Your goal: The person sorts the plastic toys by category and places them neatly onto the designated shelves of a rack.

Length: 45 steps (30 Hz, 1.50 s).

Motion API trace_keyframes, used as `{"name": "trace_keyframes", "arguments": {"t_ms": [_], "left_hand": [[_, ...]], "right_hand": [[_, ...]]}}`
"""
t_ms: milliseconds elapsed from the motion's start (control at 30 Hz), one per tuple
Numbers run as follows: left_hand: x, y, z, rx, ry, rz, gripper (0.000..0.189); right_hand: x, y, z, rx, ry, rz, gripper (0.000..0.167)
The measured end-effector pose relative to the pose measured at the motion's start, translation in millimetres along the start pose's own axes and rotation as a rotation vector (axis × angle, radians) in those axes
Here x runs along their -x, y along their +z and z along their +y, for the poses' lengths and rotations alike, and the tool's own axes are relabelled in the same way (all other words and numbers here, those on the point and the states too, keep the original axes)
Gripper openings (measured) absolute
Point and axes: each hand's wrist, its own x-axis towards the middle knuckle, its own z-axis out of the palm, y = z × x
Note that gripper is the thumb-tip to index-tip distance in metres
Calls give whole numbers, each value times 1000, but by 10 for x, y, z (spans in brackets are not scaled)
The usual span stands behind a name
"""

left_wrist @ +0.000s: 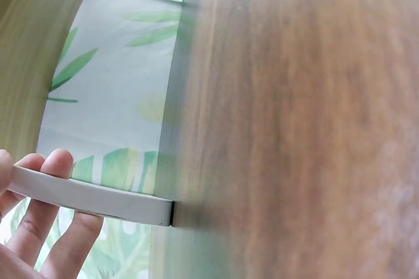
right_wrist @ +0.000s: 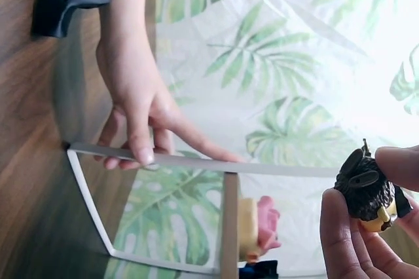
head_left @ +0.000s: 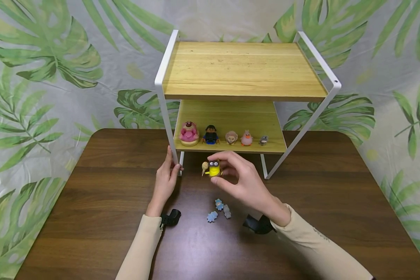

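Note:
In the head view my right hand [head_left: 243,177] pinches a yellow minion figurine [head_left: 214,169] between thumb and fingers, in front of the shelf's lower board. The right wrist view shows the figurine's dark, textured back [right_wrist: 366,190]. My left hand [head_left: 166,179] grips the rack's white front left leg [head_left: 168,124], low down. Its fingers wrap both sides of that leg [left_wrist: 91,195] in the left wrist view. Along the lower board [head_left: 231,149] stand a pink bear figure [head_left: 189,134], a dark-clad figure [head_left: 210,135], a lion-like figure [head_left: 231,137], a pink bird-like figure [head_left: 246,138] and a small grey figure [head_left: 263,140].
Three small pale blue and grey figures, among them a light blue one [head_left: 212,216], lie on the brown wooden table [head_left: 101,217] between the forearms. The rack's upper board [head_left: 241,70] overhangs the lower one. A leaf-patterned cloth [head_left: 56,97] hangs behind.

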Motion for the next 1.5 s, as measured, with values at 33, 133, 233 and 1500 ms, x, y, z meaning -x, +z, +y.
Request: {"name": "trace_keyframes", "arguments": {"t_ms": [33,133,233,1500], "left_hand": [[0,0,0,-1,1,0,95],[1,-1,-2,-3,0,-1,95],[3,-1,-4,1,-6,-1,95],[-1,1,-9,12,-5,-2,95]], "right_hand": [[-7,-5,-7,1,-7,3,42],[-31,-21,-26,2,-31,11,43],[-59,-37,-38,7,-56,16,43],[-446,-287,-352,56,-228,48,46]]}}
